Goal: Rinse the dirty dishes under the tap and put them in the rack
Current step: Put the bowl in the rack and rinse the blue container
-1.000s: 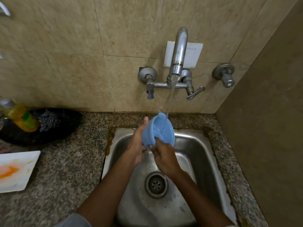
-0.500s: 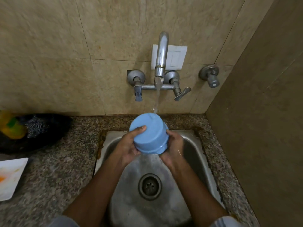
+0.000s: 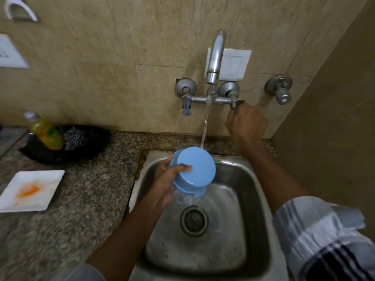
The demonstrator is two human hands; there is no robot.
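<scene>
One round blue plastic bowl [image 3: 192, 171], upturned over the steel sink [image 3: 261, 191]; left hand [image 3: 168, 183] fingers grip it. Right hand [image 3: 246, 124] fingers closed on the metal tap lever [image 3: 237, 103].

Both forearms were bare. The right sleeve [image 3: 322, 236] was rolled above the elbow, pale grey-white cloth crossed with broad light checks and dark navy stripes. The left sleeve [image 3: 81, 273] showed only a grey edge.

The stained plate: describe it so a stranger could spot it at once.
Start at the steel sink and go left across the speckled granite counter. Near the picture's left edge lies a square white plate, in front of the black tray with the yellow bottle. It alone is flat, white and smeared with orange.
</scene>
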